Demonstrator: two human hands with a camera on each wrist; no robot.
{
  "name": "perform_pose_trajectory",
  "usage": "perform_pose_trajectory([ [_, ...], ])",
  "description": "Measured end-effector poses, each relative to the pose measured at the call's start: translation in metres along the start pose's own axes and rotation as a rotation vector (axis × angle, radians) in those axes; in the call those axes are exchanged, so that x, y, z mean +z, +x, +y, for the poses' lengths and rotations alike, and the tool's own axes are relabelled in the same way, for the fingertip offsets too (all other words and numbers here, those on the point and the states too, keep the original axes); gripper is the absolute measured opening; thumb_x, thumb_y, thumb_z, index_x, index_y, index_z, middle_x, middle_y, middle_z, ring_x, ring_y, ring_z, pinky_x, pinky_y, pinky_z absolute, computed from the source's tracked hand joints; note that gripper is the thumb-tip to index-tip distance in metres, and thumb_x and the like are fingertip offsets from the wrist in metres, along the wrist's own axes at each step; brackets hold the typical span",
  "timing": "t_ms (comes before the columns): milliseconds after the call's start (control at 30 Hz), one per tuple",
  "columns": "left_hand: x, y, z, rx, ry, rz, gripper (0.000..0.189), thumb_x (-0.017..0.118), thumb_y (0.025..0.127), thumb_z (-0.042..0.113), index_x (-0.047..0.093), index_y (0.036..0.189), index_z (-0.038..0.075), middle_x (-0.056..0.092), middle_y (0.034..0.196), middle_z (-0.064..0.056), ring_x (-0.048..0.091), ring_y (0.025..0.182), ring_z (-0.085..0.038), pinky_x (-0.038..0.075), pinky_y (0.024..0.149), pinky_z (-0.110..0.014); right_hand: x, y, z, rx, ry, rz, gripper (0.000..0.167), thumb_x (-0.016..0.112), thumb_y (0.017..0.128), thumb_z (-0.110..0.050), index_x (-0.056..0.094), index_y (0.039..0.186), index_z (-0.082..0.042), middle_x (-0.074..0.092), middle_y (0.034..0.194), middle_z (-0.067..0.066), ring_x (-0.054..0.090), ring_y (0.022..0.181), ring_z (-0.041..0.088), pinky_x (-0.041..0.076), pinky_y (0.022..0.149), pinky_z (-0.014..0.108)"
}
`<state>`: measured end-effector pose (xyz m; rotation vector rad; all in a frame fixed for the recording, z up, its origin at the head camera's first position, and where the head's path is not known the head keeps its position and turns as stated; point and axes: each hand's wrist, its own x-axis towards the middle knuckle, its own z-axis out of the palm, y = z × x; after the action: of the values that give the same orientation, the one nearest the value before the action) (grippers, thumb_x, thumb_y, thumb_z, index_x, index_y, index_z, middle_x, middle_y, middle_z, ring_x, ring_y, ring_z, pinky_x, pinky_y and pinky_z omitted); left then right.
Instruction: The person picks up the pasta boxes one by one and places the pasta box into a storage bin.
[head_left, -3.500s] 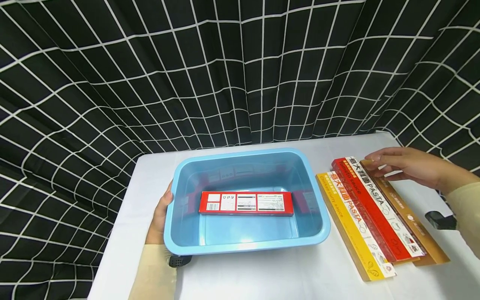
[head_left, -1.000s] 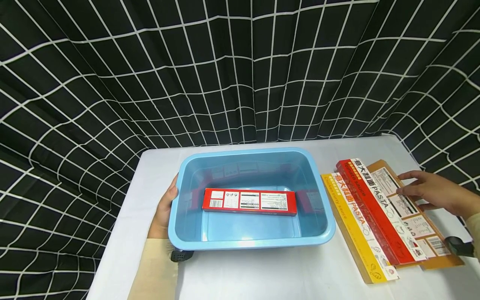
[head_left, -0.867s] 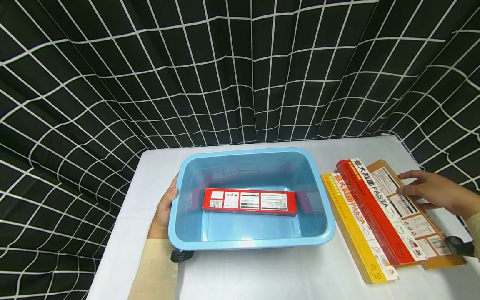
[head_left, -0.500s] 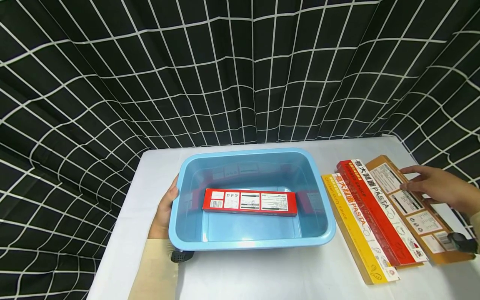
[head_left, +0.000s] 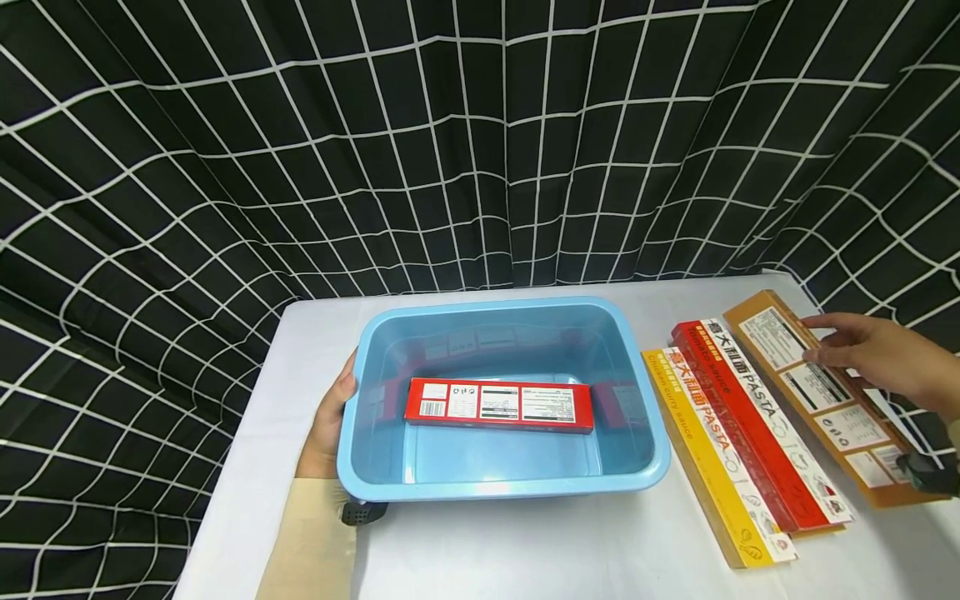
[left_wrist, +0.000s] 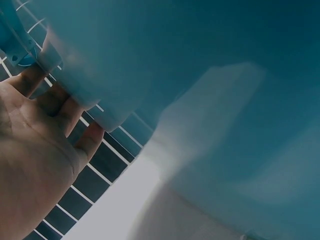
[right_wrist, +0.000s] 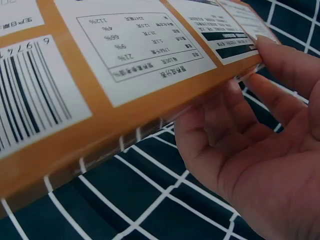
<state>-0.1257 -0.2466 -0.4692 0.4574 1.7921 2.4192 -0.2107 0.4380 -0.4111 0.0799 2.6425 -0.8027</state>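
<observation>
My right hand [head_left: 873,350] grips the long edge of a brown box [head_left: 817,392], thumb on its labelled face. In the right wrist view, the fingers curl beneath that box [right_wrist: 155,55], whose barcode and nutrition table show. It is tilted up at the right of the table. My left hand [head_left: 330,412] holds the left side of a blue plastic bin [head_left: 495,492]. In the left wrist view, its bent fingers [left_wrist: 62,110] touch the outer wall. A red box [head_left: 498,406] lies flat in the bin, label side up.
Right of the bin, a yellow chicken curry sauce pasta box [head_left: 716,458] and a red tomato sauce pasta box [head_left: 761,425] lie side by side. A brown edge shows beneath the red one. A black gridded curtain [head_left: 480,167] hangs behind the white table [head_left: 525,550].
The brown box has turned label side up, then come out from beside the red box, rightward and upward in my right hand. My left hand and the bin stay put.
</observation>
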Motion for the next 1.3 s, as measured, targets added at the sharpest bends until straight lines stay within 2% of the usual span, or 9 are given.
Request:
perform_pose_trajectory([
  [167,-0.001,0.0,0.0,0.006,-0.012,-0.016,0.072,0.036,0.108,0.038,0.019,0.176,0.018,0.023,0.177,-0.013,0.019,0.162,-0.031,0.013,0.128,-0.053,-0.003,-0.005,-0.01,-0.049,-0.019,0.055,0.068,0.065,0.107,-0.009,0.028,0.158,0.019,0.053,0.119,0.04,0.064,0.082,0.037,0.062,0.066,0.044],
  [400,-0.002,0.0,-0.001,0.004,-0.005,-0.005,0.073,0.036,0.108,0.037,0.017,0.176,0.017,0.023,0.177,-0.012,0.018,0.162,-0.03,0.011,0.128,-0.056,-0.008,-0.01,-0.028,-0.063,-0.044,0.083,0.068,0.064,0.11,-0.015,0.03,0.161,0.014,0.044,0.127,0.039,0.064,0.086,0.042,0.062,0.065,0.043],
  [567,-0.001,0.0,0.0,0.0,-0.004,-0.01,0.073,0.035,0.108,0.038,0.016,0.176,0.016,0.021,0.178,-0.013,0.017,0.162,-0.03,0.011,0.128,-0.056,-0.009,-0.01,-0.043,-0.103,-0.08,0.106,0.066,0.068,0.108,-0.017,0.035,0.159,0.01,0.049,0.126,0.035,0.063,0.091,0.043,0.06,0.064,0.038],
  [933,0.0,-0.002,-0.001,-0.017,-0.003,0.009,0.074,0.036,0.108,0.04,0.016,0.176,0.018,0.021,0.179,-0.01,0.016,0.163,-0.029,0.009,0.128,-0.056,-0.014,-0.014,-0.072,-0.154,-0.127,0.094,0.06,0.072,0.106,-0.016,0.045,0.155,0.006,0.055,0.127,0.037,0.061,0.094,0.044,0.061,0.069,0.044],
  [1067,0.0,-0.001,0.0,-0.014,-0.002,0.009,0.074,0.036,0.108,0.039,0.017,0.176,0.018,0.021,0.178,-0.01,0.015,0.163,-0.03,0.008,0.128,-0.058,-0.016,-0.014,-0.083,-0.179,-0.162,0.088,0.059,0.072,0.105,-0.013,0.046,0.154,0.007,0.056,0.127,0.038,0.059,0.099,0.047,0.059,0.07,0.042],
  [1300,0.0,0.0,-0.001,-0.018,0.014,0.03,0.075,0.037,0.107,0.04,0.019,0.176,0.018,0.024,0.178,-0.008,0.016,0.163,-0.03,0.007,0.127,-0.06,-0.019,-0.017,-0.102,-0.214,-0.185,0.088,0.058,0.072,0.106,-0.013,0.048,0.155,0.004,0.059,0.128,0.037,0.06,0.098,0.045,0.057,0.069,0.041],
])
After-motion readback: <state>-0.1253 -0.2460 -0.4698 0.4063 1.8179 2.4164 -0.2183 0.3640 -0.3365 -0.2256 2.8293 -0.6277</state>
